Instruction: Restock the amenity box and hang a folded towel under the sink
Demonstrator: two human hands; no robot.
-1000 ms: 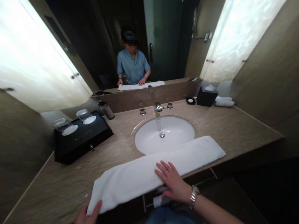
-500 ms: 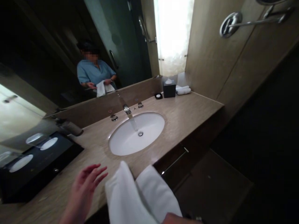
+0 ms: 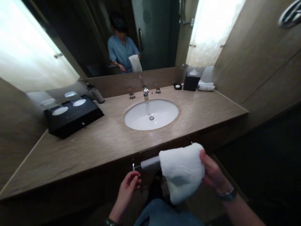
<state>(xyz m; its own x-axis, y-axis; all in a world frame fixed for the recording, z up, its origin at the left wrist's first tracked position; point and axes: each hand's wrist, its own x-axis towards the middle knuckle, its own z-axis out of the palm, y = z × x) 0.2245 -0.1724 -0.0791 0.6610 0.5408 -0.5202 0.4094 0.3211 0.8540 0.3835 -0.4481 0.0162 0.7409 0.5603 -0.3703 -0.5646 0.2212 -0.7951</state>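
Broadly, the worktop (image 3: pixel 113 141) with its sink (image 3: pixel 151 114) lies beyond both hands. Below its front edge, the right hand (image 3: pixel 213 172) grips the folded white towel (image 3: pixel 182 171), draping it toward the rail (image 3: pixel 149 163). The left hand (image 3: pixel 128 188), fingers loosely curled and empty, hovers by the rail's end; hanging seems underway, needing the towel fed over it.

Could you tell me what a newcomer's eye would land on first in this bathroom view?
Most striking is the folded white towel held up in the right hand below the counter's front edge, with the left hand near the rail under the counter. Behind it, the white oval sink sits mid-counter, and a black tray stands at the far left.
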